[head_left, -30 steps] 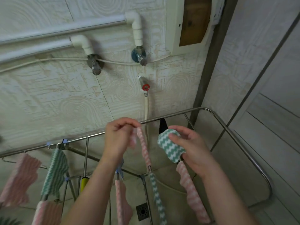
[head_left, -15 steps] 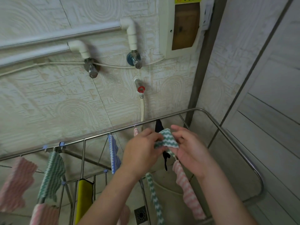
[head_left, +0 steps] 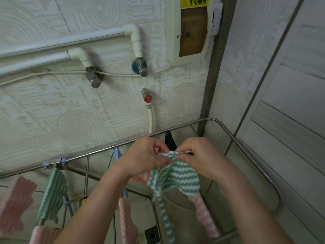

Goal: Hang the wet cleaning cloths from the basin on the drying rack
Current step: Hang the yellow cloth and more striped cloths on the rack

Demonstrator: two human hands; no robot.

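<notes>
Head view: left hand [head_left: 142,155] and right hand [head_left: 202,156] are both pinching one green-and-white wavy-striped cloth [head_left: 177,178] at one silver metal rack [head_left: 100,151].

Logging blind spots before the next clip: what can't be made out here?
Head view: how the green-and-white zigzag cloth is fastened to the steel drying rack; the left hand and right hand cover its top edge.
Head view: what the dark hanging item is; the hands hide most of it.
Head view: the pink striped cloth at far left, cut off by the frame edge.
</notes>
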